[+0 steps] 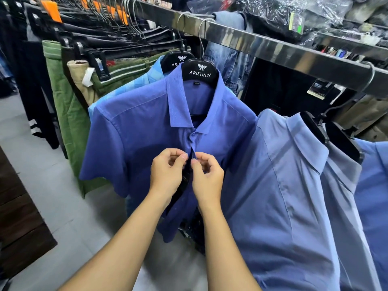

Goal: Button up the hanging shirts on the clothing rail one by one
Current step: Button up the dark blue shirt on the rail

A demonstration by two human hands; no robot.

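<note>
shirt: deep blue short-sleeved cloth shirt (134, 139) hangs on a black plastic hanger (200, 72) from the shiny metal rail (273, 49), near its middle | left hand (165, 175): pinches one front edge below the collar | right hand (206, 177): pinches the other front edge, close beside | neighbour: pale blue shirt (283, 196) just beside, toward the rail's right end

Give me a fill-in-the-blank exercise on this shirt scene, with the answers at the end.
1. The left hand and right hand pinch the front edges of the dark blue shirt below its fastened top ____.
2. Its black hanger reads ____.
3. The light blue shirt hangs to the person's ____.
Answers: button; ARISTINO; right.
</note>
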